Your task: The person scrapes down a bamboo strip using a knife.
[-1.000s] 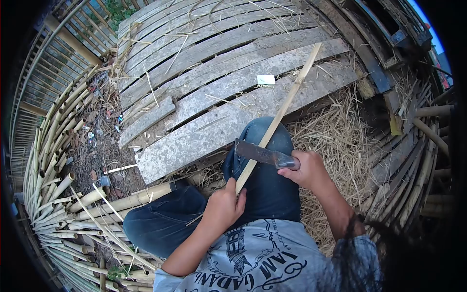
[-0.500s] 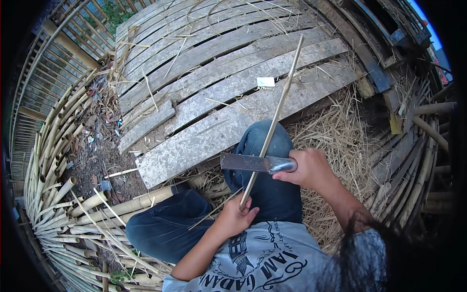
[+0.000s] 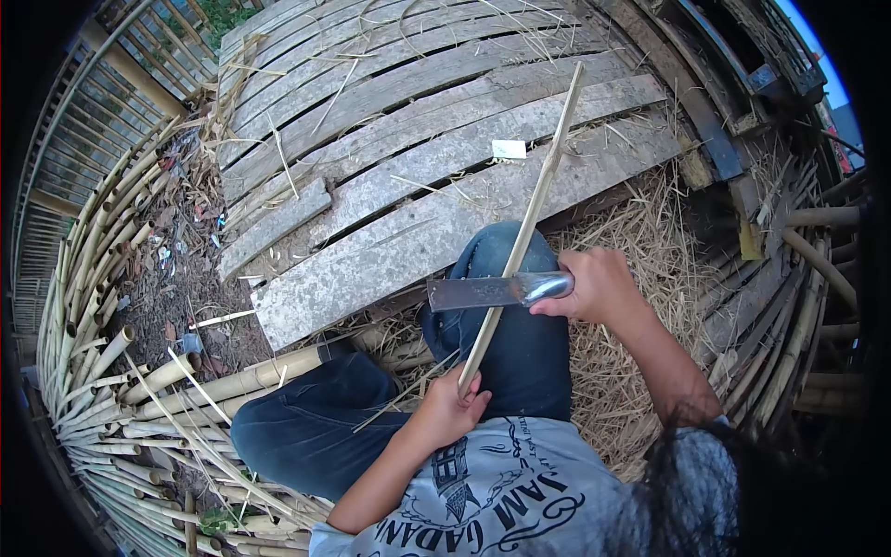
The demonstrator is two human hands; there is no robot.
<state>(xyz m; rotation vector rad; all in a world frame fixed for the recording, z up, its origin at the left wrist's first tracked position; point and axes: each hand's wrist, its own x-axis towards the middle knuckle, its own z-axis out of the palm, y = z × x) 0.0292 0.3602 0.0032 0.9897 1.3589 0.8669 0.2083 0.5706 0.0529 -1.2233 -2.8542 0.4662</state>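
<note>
A long pale bamboo strip runs from my lap up over my raised knee, its far end above the wooden slats. My left hand is closed round the strip's near end. My right hand grips the handle of a broad-bladed knife. The blade lies across the strip, over the knee, and points left. Part of the handle is hidden in my right fist.
A slatted wooden platform lies ahead, with a small white piece and thin strips on it. Bamboo poles are stacked at the left. Shavings cover the ground at the right, beside stacked boards.
The strip has turned in my left hand, and its far end has shifted left since the first frame. My right hand and the knife have moved up slightly since the middle frame.
</note>
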